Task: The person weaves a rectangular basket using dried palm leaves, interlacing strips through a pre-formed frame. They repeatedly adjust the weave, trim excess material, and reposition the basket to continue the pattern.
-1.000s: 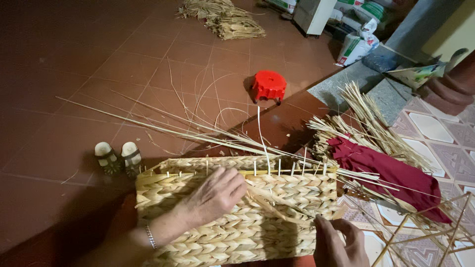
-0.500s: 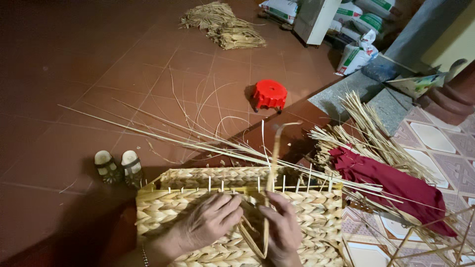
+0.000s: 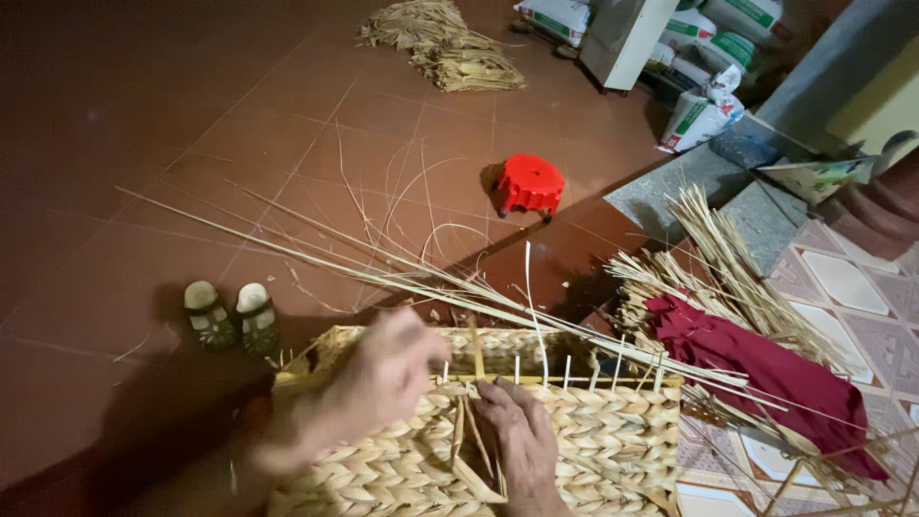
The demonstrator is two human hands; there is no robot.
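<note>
On the red tiled floor [image 3: 144,124], the basket [image 3: 593,450] is lying under both hands: the right hand [image 3: 522,445] is pinching a strand [image 3: 476,359], best kept taut, while the blurred left hand's [image 3: 383,378] grip is unclear.

A rectangular woven straw basket [image 3: 593,450] lay on its side on the brown tiled floor [image 3: 144,172], its plaited wall facing up. Pale upright stakes stuck out along its top rim. A loose straw strand [image 3: 474,436] hung folded against the wall's middle.
</note>
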